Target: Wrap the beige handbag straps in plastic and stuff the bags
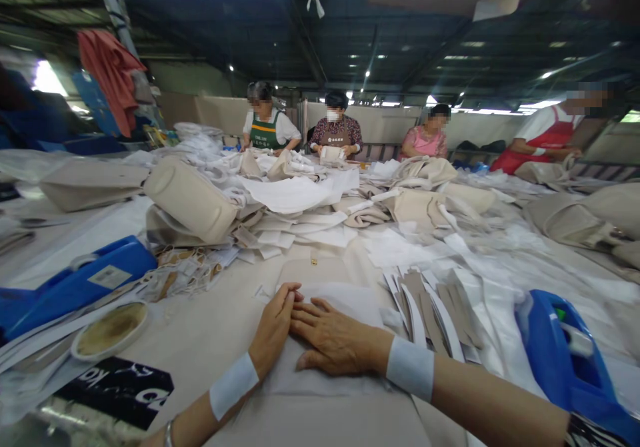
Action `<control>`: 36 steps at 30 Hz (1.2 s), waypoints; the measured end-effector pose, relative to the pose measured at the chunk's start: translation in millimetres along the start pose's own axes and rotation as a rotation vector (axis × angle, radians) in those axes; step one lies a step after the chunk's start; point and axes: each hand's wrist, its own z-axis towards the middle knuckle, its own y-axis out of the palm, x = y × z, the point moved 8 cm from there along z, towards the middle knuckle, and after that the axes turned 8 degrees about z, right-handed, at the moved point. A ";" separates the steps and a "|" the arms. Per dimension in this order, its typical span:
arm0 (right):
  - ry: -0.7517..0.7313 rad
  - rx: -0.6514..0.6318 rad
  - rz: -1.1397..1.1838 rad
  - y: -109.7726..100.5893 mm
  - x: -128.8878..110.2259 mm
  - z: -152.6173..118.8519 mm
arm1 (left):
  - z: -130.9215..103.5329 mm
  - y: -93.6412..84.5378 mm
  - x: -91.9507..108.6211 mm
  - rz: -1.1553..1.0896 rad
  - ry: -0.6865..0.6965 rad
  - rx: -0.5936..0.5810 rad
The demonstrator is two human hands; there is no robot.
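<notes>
My right hand lies flat on a thin white sheet, its fingers stretched toward the left. Beside it my left hand rests on its edge on the same sheet, fingers extended and held close together, their tips near those of the right hand. Neither hand grasps anything. Under and beyond the sheet is a beige leather-like piece with a small gold clasp at its far end. More beige material lies on the near side of the sheet. What is under my palms is hidden.
Blue containers lie left and right. A round dish sits left, above a black printed piece. Beige and white strips lie right. Beyond are heaped beige bags, white sheets and several co-workers.
</notes>
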 end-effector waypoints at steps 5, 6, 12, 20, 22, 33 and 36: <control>0.048 0.124 -0.025 -2.6 15.3 -4.2 | 0.2 -0.8 1.6 0.069 0.058 0.033; 0.059 0.138 -0.052 -1.1 19.2 -5.1 | 0.3 0.0 2.4 0.093 0.073 0.035; 0.116 0.148 -0.286 5.3 33.7 -6.2 | -1.7 11.1 13.2 0.292 0.217 0.005; 0.309 0.138 -0.446 -8.4 48.6 -11.7 | -10.1 19.5 21.1 0.607 0.292 0.003; 0.328 0.137 -0.445 -10.6 51.8 -13.8 | -12.1 21.8 23.0 0.685 0.302 0.005; 0.302 0.121 -0.351 -14.9 77.7 -20.3 | -17.0 31.9 26.7 0.938 0.359 -0.022; 0.346 0.150 -0.338 -14.5 83.4 -24.2 | -16.1 32.6 26.4 0.949 0.357 -0.018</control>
